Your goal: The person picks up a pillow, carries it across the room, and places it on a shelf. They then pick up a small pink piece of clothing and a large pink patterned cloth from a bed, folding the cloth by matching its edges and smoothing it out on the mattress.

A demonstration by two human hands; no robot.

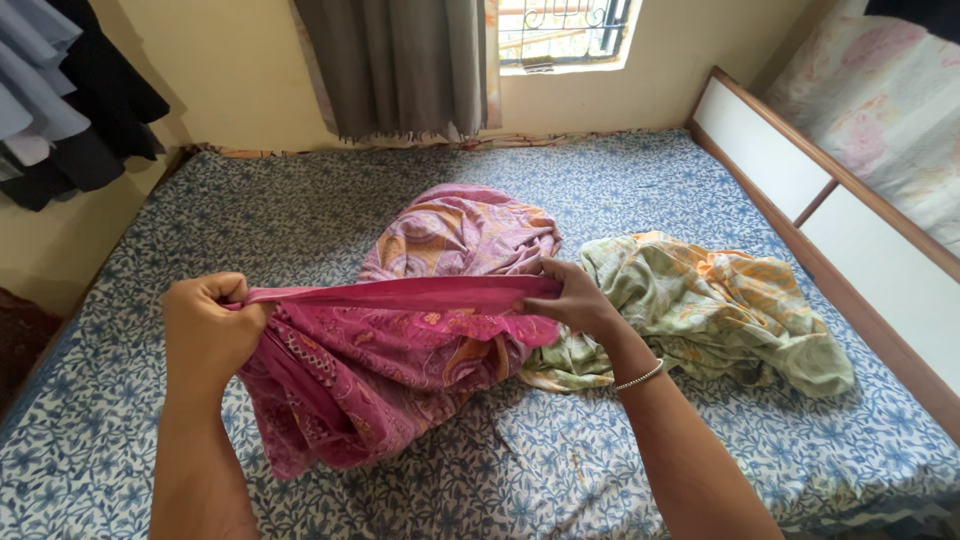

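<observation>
So the main thing here is a pink patterned cloth (400, 350), paisley-ish print with orange bits, lying bunched up in the middle of the bed. One edge of it is pulled into a taut, nearly level band between the two hands, and the rest hangs down from that band in a crumpled heap onto the sheet.

The left hand (205, 325) is at the left end of the band, fingers curled into a tight fist around the cloth edge. The right hand (570, 297) is at the other end, fingers narrow and pinching the edge, thumb on top. That wrist has a thin silver bangle (640, 376) on it.

Just right of the pink cloth, touching it near the right hand, there's a second crumpled cloth, pale green with orange print (700, 310), spread loosely over the bed.

Both sit on a blue and white floral bedsheet (250, 210) that covers the whole mattress. Further right of the pink cloth is the bed's wooden-framed side panel with white boards (800, 180), and past that some pale floral bedding (880, 100). Behind the pink cloth, up at the wall, a grey curtain (400, 65) hangs beside a barred window (565, 30). Off to the far left, dark and grey clothes (70, 90) hang against the wall.
</observation>
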